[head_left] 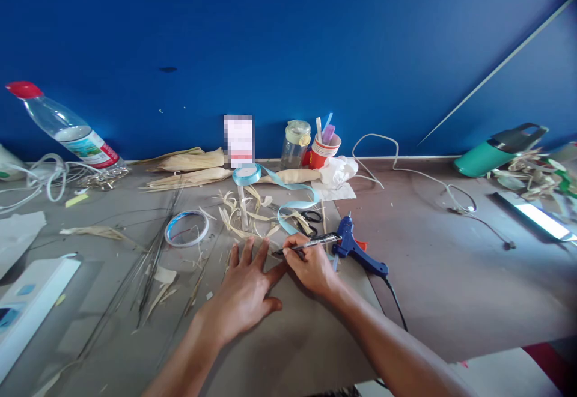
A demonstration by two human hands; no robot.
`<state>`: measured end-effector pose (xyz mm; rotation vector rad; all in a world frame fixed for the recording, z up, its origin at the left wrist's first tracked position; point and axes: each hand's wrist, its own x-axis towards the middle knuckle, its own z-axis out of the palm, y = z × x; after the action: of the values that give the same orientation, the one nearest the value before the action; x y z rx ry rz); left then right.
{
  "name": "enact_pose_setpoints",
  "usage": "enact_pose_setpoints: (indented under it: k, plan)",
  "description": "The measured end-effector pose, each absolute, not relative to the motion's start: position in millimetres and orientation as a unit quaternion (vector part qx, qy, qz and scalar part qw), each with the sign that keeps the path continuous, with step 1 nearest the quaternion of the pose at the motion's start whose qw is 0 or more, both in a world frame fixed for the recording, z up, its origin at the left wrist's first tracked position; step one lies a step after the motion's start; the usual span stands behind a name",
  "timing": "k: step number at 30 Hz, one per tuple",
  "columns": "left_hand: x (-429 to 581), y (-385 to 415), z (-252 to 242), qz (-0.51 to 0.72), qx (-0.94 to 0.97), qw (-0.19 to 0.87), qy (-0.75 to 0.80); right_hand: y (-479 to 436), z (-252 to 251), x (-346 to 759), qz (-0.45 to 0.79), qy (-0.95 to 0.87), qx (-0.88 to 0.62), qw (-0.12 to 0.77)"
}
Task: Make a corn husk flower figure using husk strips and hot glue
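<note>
My left hand [250,292] lies flat on the grey table [306,349], fingers spread, with nothing in it. Beside it, my right hand [310,265] grips a pen [322,240], its tip pointing left, close to my left fingers. Dried husk strips [234,217] lie just beyond both hands, along with black scissors [311,220], partly covered. A light blue ribbon [297,203] trails from its spool [247,174]. The blue glue gun [356,247] is right of the pen. To the left sit a roll of tape [186,229] and thin dark wires [155,265].
A bottle with a red cap [85,142] leans at the back left. Near the blue wall stand a jar [296,145] and a red cup [323,151]. A white cable [424,172], a green bottle [484,158] and a lit phone [543,220] are to the right.
</note>
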<state>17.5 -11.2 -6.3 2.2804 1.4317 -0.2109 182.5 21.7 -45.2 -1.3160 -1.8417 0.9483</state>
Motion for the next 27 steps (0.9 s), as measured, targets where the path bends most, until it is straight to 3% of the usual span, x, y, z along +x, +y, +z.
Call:
enact_pose_setpoints:
  k: [27]
  plan:
    - [15.8,-11.6,-10.9,-0.069,0.834,0.193,0.513,24.8,-38.7,194.8,0.377,-0.712,-0.508,0.305]
